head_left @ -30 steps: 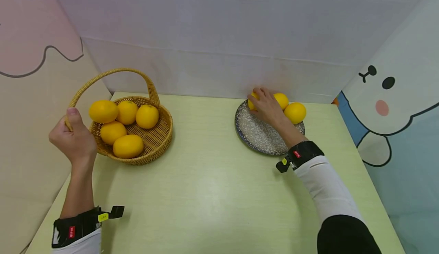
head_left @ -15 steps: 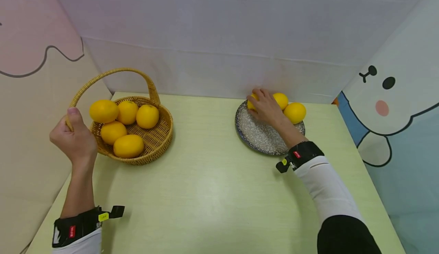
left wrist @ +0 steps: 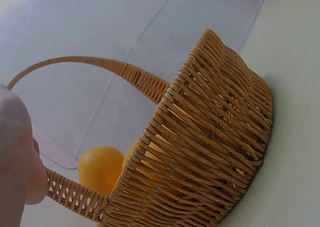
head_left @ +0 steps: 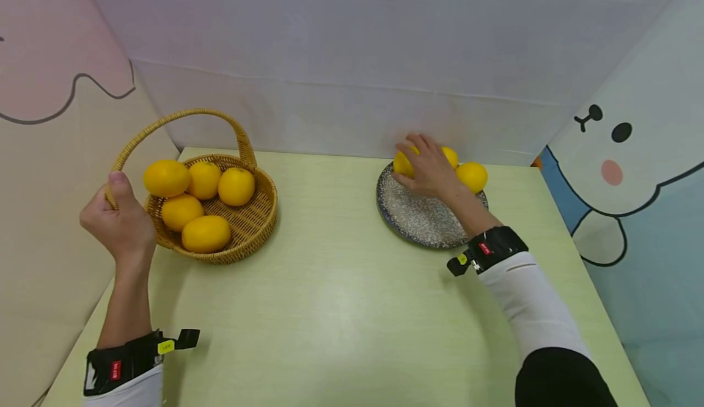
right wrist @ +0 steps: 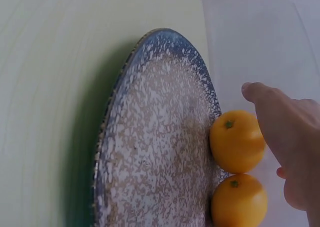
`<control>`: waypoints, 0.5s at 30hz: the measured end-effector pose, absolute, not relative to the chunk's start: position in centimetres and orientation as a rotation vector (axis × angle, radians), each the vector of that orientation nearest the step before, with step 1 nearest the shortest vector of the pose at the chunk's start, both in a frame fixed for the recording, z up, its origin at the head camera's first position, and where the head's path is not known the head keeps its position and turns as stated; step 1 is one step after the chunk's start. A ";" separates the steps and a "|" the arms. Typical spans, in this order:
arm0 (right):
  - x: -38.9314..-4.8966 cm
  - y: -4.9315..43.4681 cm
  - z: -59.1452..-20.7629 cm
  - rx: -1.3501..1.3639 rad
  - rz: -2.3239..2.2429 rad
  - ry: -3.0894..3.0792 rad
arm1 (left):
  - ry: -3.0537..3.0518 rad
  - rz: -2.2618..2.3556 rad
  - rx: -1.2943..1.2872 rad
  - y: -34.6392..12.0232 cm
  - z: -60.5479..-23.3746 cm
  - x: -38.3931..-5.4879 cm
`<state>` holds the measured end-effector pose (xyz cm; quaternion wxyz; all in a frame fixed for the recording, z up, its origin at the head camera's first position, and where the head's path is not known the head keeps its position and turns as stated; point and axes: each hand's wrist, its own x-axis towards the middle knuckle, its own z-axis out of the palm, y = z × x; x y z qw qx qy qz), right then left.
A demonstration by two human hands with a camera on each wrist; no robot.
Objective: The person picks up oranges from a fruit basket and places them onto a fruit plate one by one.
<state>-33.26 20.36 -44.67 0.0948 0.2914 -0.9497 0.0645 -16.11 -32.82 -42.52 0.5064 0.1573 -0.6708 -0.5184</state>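
Here, the left hand (head_left: 118, 220) curls its fingers round the handle (head_left: 192, 112) of a wicker basket (head_left: 250, 217) on the table (head_left: 330, 309), with five yellow fruits (head_left: 206, 234) inside (one sits up by the rim). Further right, near a speckled plate's (head_left: 423, 214) far edge, the right hand (head_left: 431, 172) reaches over the leftmost fruit (head_left: 403, 164), fingers loosely spread, contact unclear; two more fruits (head_left: 472, 178) lie beside it

Fruits (head_left: 403, 164) partly hidden behind right hand (head_left: 431, 172), basket (left wrist: 200, 137) and plate (right wrist: 155, 137) cropped by wrist views' lower edges
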 end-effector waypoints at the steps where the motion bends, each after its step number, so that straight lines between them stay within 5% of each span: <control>1: -33.1 20.3 -44.4 0.863 0.193 -2.813 | -1.618 -1.252 0.380 -32.8 -42.5 -16.1; 15: -32.0 19.2 -42.7 0.936 0.274 -2.712 | -1.617 -1.264 0.390 -32.8 -42.5 -16.2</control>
